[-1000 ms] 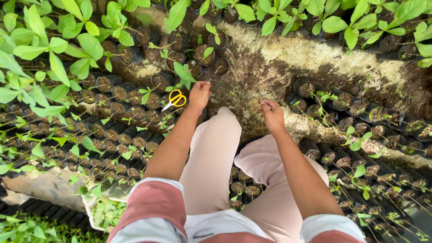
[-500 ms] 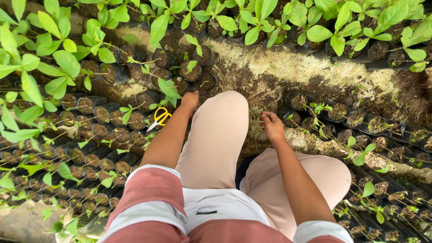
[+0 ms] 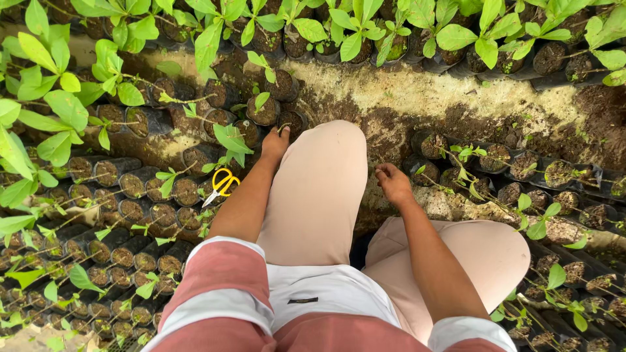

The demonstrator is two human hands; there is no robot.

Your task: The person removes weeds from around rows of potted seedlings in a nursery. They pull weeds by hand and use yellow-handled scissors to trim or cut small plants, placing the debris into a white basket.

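Here, empty hands: left hand touches a soil bag; right hand hovers curled.

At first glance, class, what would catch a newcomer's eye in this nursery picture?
The yellow-handled scissors stand out, lying on the dark soil-filled nursery bags beside the left forearm. The left hand reaches to a bag ahead of the raised knee, while the right hand hovers loosely curled over bare ground. Bright green seedlings crowd the left side and top.

A plant nursery: rows of black soil-filled seedling bags crowd the ground from seven to ten o'clock, leafy young seedlings line twelve o'clock, with bare muddy soil between.
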